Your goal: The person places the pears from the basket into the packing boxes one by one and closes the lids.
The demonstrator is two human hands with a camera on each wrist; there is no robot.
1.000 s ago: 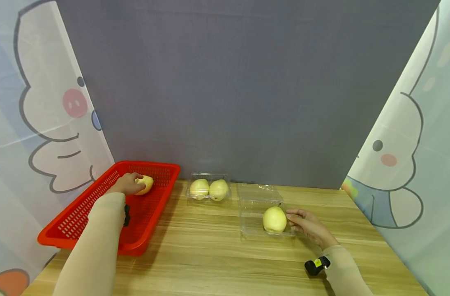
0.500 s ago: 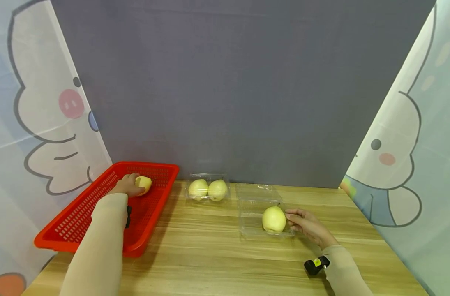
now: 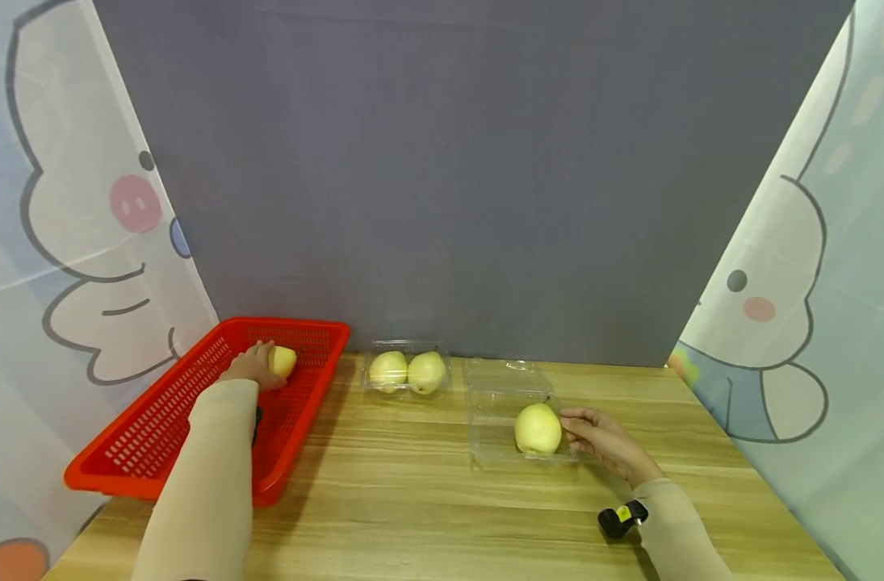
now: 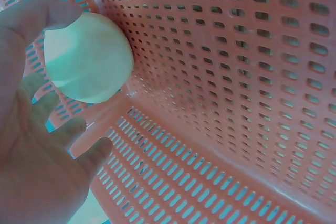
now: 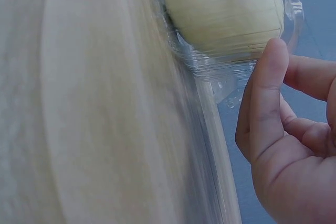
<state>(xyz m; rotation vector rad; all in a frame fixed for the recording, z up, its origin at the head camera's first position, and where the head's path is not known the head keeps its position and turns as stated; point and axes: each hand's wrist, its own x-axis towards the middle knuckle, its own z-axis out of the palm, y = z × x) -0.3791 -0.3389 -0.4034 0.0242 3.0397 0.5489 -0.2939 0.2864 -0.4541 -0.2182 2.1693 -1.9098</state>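
Observation:
In the head view my left hand [image 3: 251, 367] reaches into the red plastic basket [image 3: 343, 339], over the left side of a pale yellow pear [image 3: 282, 362]. The left wrist view shows that hand's thumb against the pear [image 4: 92, 59], while the other fingers are loosely bent, with a gap below the fruit. My right hand [image 3: 609, 440] pinches the right rim of an open clear plastic clamshell box [image 3: 492, 432]. A second yellow pear [image 3: 538, 429] sits in that box's right half. Thumb and fingertip meet the box edge [image 5: 296, 9] in the right wrist view.
A closed clear box [image 3: 447, 367] with two pears [image 3: 408, 372] stands at the back, between basket and open box. Behind the wooden table [image 3: 412, 500] rises a grey cloth wall [image 3: 442, 177]. Printed curtains flank both sides.
My left hand has shifted slightly to the right over the pear in the basket and covers more of it. The right hand stays at the box rim.

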